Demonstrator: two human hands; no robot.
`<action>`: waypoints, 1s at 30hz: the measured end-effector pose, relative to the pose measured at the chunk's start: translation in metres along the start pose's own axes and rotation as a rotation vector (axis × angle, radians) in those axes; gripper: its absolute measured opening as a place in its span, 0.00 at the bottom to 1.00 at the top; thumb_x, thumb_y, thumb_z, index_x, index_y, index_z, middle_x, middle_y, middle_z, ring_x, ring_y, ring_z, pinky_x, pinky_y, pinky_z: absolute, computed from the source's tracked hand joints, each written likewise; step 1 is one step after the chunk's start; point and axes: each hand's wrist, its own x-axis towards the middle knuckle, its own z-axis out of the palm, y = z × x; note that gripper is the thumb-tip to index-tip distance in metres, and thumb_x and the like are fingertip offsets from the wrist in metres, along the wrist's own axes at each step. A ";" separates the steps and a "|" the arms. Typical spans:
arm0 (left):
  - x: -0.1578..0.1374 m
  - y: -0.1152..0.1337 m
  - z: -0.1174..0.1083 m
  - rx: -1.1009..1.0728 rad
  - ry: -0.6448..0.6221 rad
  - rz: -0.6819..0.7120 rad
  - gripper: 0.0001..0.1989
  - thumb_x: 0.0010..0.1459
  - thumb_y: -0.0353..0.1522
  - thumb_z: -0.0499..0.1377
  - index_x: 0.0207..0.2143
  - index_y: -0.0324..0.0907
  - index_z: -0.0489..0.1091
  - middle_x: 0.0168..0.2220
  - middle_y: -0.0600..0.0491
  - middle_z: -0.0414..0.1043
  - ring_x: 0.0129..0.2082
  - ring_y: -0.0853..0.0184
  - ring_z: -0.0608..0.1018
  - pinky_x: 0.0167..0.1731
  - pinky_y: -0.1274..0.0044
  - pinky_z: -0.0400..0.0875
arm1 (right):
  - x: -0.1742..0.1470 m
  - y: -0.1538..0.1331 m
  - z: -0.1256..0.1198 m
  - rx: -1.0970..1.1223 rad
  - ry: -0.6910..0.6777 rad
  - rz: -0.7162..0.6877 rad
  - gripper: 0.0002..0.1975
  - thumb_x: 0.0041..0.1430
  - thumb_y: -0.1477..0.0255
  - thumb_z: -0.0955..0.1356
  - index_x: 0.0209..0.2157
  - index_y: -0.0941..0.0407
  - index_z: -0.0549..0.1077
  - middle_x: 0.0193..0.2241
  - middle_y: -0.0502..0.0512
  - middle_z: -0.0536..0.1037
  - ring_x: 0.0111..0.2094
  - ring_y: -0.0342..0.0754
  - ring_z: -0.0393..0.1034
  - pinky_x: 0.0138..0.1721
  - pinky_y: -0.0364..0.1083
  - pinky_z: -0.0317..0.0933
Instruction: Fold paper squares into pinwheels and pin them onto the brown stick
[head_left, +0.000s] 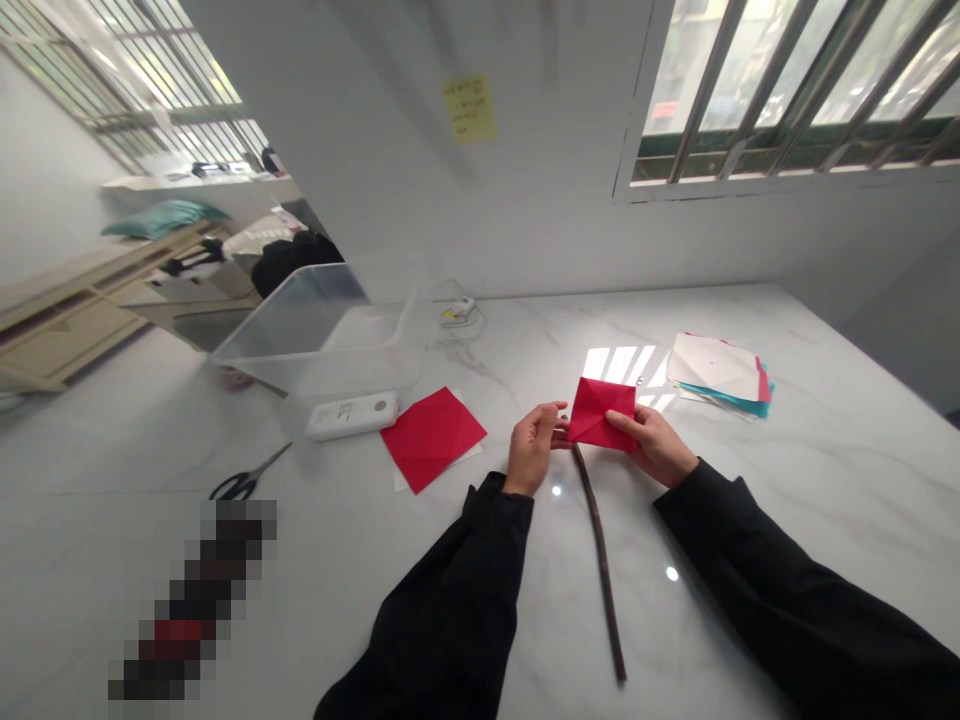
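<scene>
A folded red square of paper (600, 412), with crease lines on its face, is held up over the table. My right hand (657, 446) grips its right edge, thumb on the front and fingers behind. At its left edge is my left hand (534, 446), loosely curled, thumb and fingers apart; the fingertips reach the paper's edge, and I cannot tell whether they touch it. Below the paper a thin brown stick (601, 550) lies lengthwise on the table, its far end hidden by the paper. Left of my hands, a flat red sheet (433, 440) rests over a white one.
A white device (352, 415) sits left of the red sheet, before a clear plastic bin (315, 350). Black-handled scissors (244, 483) lie farther left, beside a blurred-out dark object (199, 600). Coloured sheets (716, 368) are stacked at right. A small cable (463, 312) lies near the wall.
</scene>
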 end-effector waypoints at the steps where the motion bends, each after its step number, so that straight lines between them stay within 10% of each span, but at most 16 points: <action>1: 0.001 0.000 -0.002 0.038 0.039 0.002 0.27 0.62 0.52 0.58 0.48 0.37 0.74 0.34 0.47 0.80 0.29 0.65 0.81 0.30 0.76 0.75 | 0.002 -0.002 -0.005 0.027 0.011 -0.005 0.21 0.53 0.58 0.78 0.43 0.57 0.78 0.45 0.60 0.84 0.45 0.57 0.80 0.52 0.56 0.74; 11: -0.008 -0.001 -0.001 0.867 0.164 0.304 0.15 0.59 0.33 0.63 0.49 0.47 0.75 0.39 0.53 0.78 0.30 0.68 0.75 0.39 0.74 0.71 | 0.005 -0.014 -0.014 0.194 0.008 0.004 0.18 0.52 0.64 0.79 0.43 0.55 0.79 0.42 0.55 0.83 0.45 0.51 0.80 0.45 0.44 0.76; 19: -0.010 0.015 0.004 0.299 0.052 0.196 0.19 0.63 0.44 0.62 0.51 0.43 0.75 0.42 0.49 0.76 0.35 0.67 0.78 0.34 0.77 0.73 | 0.002 -0.009 -0.010 0.065 -0.101 0.018 0.21 0.52 0.64 0.79 0.46 0.56 0.80 0.43 0.58 0.83 0.43 0.51 0.79 0.46 0.47 0.74; 30: -0.011 0.006 0.013 0.143 -0.037 0.099 0.12 0.55 0.38 0.68 0.37 0.38 0.76 0.34 0.50 0.79 0.32 0.66 0.79 0.36 0.76 0.74 | 0.002 0.000 -0.008 -0.191 -0.172 -0.087 0.23 0.53 0.61 0.78 0.48 0.57 0.78 0.43 0.58 0.83 0.43 0.54 0.78 0.48 0.54 0.72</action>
